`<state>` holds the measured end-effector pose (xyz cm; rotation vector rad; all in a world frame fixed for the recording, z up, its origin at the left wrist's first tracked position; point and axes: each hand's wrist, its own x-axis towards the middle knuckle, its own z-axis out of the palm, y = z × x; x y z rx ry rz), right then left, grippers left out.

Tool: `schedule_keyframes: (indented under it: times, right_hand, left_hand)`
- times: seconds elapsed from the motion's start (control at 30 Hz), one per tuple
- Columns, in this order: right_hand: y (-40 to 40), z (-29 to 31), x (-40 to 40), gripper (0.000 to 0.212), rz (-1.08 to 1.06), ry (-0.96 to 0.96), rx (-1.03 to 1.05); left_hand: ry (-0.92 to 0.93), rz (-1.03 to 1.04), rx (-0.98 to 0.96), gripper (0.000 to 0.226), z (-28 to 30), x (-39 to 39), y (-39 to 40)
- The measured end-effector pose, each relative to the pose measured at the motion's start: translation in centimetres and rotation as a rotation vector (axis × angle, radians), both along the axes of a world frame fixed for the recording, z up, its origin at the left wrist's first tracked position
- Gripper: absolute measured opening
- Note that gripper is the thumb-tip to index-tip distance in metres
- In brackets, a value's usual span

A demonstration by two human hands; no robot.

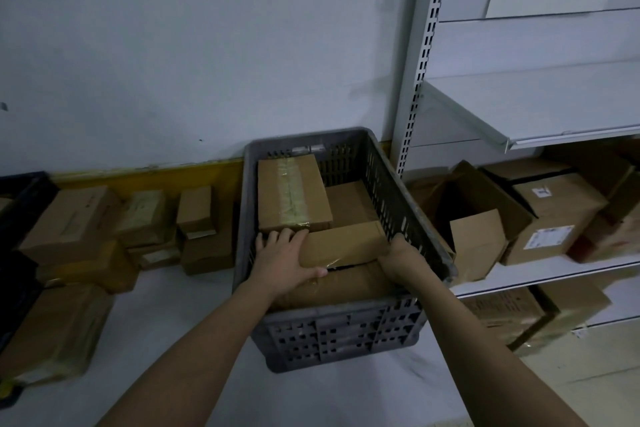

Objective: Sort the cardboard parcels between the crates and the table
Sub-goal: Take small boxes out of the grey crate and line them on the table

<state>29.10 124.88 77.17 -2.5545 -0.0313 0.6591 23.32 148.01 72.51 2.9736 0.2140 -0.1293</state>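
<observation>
Both hands reach into a grey crate [346,333] standing on a white worktop [166,329], gripping a small cardboard parcel [343,246] from either end. The left hand [284,258] lies over the parcel's left end, fingers spread across the top and thumb hooked along the near edge; the right hand [398,256] clasps the right end, its fingers hidden behind the box, so how far they curl cannot be told. The step in hand appears to be lifting this parcel out of the crate. The next move would call for raising it level above the crate's slotted wall, then carrying it left to the worktop, where a free patch lies in front of the boxes already there.

Inside the crate, the gripped parcel rests on a larger brown package [332,288] at the near side. Behind it lies a taped box [292,194], touching the left fingertips, with another flat box [349,203] lower down beside it.

To the left, a row of cardboard boxes [145,222] stands along the wall, and the corner of a dark crate [20,208] shows at the frame's edge. To the right, a white metal shelf unit [540,114] holds more cartons, one of them an open carton [481,222].
</observation>
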Motion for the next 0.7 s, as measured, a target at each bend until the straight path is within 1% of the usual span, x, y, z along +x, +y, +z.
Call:
schedule_keyframes:
  times: [0.1,0.27,0.33,0.43,0.57,0.63,0.7]
  right_hand:
    - [-0.6,0.3,-0.5,0.039,-0.040,-0.147,0.049]
    - [-1.0,2.9,-0.4,0.023,-0.140,-0.388,0.224]
    - [-1.2,4.4,0.5,0.021,-0.176,-0.444,0.329]
    - [-1.3,7.1,2.1,0.019,-0.205,-0.499,0.442]
    - [-0.8,10.6,3.4,0.018,-0.227,-0.554,0.646]
    - [-0.3,12.3,3.6,0.017,-0.222,-0.580,0.770]
    - [0.3,13.8,3.5,0.020,-0.253,-0.590,0.890]
  left_hand:
    - [-0.065,0.014,-0.033,0.101,0.5,-0.1,0.0]
    - [-0.196,0.047,-0.125,0.103,3.8,0.3,0.0]
    - [-0.244,0.059,-0.144,0.104,6.3,1.0,0.1]
    - [-0.254,0.070,-0.170,0.103,10.6,2.1,0.5]
    - [-0.296,0.066,-0.171,0.096,15.6,2.6,1.6]
    - [-0.354,0.078,-0.117,0.098,18.0,2.5,2.1]
    - [-0.445,0.100,-0.025,0.100,20.3,2.5,2.8]
